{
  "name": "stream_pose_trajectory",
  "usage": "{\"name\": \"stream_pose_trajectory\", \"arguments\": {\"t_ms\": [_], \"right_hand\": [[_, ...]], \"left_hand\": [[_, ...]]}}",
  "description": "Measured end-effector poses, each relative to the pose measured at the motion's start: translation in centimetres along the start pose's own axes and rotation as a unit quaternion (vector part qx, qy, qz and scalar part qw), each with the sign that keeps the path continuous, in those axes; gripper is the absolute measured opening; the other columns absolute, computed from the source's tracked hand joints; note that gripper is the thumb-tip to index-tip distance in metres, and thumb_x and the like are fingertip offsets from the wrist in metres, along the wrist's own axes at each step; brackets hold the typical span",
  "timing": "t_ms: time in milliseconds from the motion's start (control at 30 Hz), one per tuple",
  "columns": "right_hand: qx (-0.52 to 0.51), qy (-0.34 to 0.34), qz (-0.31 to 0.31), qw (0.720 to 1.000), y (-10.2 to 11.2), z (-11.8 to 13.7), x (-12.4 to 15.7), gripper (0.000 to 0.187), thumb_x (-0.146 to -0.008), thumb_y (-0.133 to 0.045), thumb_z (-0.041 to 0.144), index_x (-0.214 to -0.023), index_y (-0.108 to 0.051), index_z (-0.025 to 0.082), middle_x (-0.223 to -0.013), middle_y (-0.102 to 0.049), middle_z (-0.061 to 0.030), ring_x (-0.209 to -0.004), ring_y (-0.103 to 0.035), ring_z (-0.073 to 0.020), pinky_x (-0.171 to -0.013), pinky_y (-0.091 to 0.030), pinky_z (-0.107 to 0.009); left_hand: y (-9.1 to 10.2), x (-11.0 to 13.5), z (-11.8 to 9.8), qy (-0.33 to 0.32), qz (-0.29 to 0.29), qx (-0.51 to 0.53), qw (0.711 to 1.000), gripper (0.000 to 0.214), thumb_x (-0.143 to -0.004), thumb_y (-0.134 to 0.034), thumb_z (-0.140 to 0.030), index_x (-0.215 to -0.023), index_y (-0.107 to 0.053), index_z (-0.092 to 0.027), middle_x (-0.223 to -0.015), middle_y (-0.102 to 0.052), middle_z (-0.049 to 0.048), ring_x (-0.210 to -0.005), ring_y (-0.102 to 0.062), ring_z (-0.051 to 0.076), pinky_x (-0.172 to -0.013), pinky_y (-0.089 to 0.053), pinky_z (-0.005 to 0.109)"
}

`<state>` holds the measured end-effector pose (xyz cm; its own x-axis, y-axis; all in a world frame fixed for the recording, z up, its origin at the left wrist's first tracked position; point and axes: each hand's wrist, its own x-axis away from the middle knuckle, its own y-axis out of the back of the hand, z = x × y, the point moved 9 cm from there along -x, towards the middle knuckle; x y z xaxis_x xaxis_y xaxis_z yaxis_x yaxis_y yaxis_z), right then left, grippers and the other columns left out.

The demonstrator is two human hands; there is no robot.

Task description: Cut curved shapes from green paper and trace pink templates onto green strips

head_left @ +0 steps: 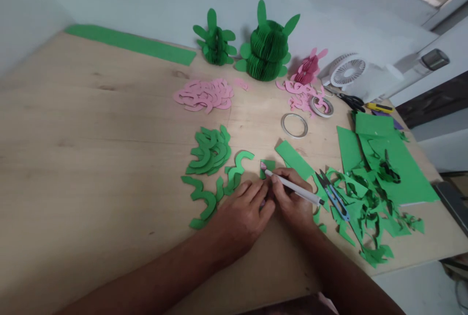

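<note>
My right hand (290, 198) is closed around a white pen (296, 189) in a writing grip. The pen tip rests at a small piece of green paper (269, 165), where a bit of pink paper (263, 166) lies on top. My left hand (243, 212) presses down on the same piece with its fingers together, hiding most of it. Beside the left fingers lie wavy green cut-outs (204, 203) and a heap of green cut-outs (210, 149). Blue thread snips (334, 195) lie to the right of my right hand, among green scraps (365, 207).
Honeycomb paper figures, green (268, 51) and pink (306, 68), stand along the wall near a white fan (345, 70). Pink cut-outs (206, 94), tape rolls (294, 125), black scissors (353, 101), a yellow cutter (379, 107), green sheets (413, 168) and a long green strip (131, 43) lie around.
</note>
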<state>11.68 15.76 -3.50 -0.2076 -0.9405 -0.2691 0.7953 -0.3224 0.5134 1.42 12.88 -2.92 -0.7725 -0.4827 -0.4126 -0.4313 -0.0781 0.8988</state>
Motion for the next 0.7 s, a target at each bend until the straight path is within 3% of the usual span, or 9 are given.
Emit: {"name": "stream_pose_trajectory", "arguments": {"t_ms": [700], "right_hand": [[-0.009, -0.013, 0.001, 1.0, -0.02, 0.07, -0.11, 0.011, -0.086, -0.056, 0.026, -0.086, -0.065, 0.02, -0.077, -0.07, -0.0041, -0.069, -0.065, -0.017, -0.063, -0.053, -0.027]], "left_hand": [[-0.03, -0.12, 0.04, 0.009, 0.016, 0.002, 1.0, 0.022, -0.091, -0.041, -0.015, -0.1, -0.06, -0.01, -0.114, -0.064, 0.0183, -0.111, -0.057, 0.028, -0.091, -0.046, 0.043]]}}
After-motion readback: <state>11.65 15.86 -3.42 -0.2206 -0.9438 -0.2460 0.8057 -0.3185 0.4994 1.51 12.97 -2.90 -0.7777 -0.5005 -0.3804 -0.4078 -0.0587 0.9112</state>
